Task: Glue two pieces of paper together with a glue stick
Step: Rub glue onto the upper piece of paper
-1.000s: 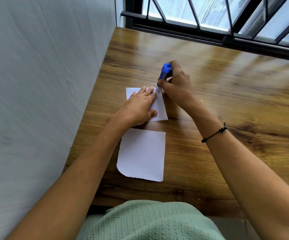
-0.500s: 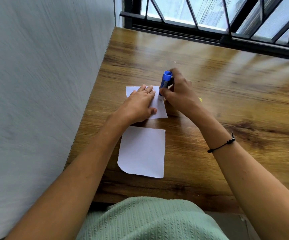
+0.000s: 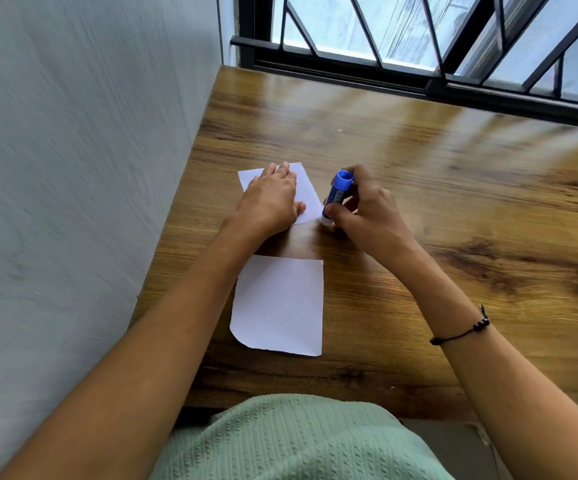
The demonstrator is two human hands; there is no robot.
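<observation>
Left hand (image 3: 273, 199) flat and open on the far paper (image 3: 306, 190), right hand (image 3: 360, 209) gripping the blue glue stick (image 3: 337, 194) at its right edge; near paper (image 3: 278, 306) loose on the bench (image 3: 419, 188), likely light, flimsy, best pinned flat.

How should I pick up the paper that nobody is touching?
The loose paper lies flat on the table, so there is nothing to grab from above. Probably best to come from the near side, slide it toward the table's front edge, then pinch the overhanging edge, thumb on top and fingers beneath.
</observation>
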